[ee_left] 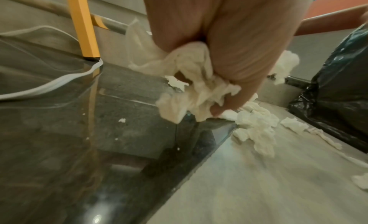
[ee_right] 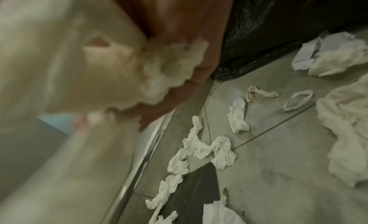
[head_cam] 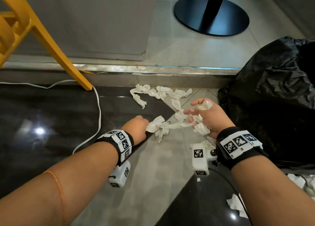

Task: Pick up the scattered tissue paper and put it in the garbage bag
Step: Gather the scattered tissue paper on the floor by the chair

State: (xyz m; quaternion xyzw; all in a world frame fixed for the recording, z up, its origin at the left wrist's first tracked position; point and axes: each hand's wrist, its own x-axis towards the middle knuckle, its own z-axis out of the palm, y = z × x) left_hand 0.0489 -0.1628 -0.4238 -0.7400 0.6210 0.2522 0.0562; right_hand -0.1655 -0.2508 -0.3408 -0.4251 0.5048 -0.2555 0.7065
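The scene is seen from above by the head view, faced forward and down over both forearms toward the floor, with the garbage bag (head_cam: 276, 96) at the right edge. The left wrist view is set low, close behind the left hand (ee_left: 225, 43), and is faced along the floor with the garbage bag (ee_left: 338, 92) to its right. The right wrist view is held close under the right hand (ee_right: 179, 57), tilted, just beside the garbage bag (ee_right: 268, 30). The bag and the tissue paper (head_cam: 162, 91) near it are shared by all three views.
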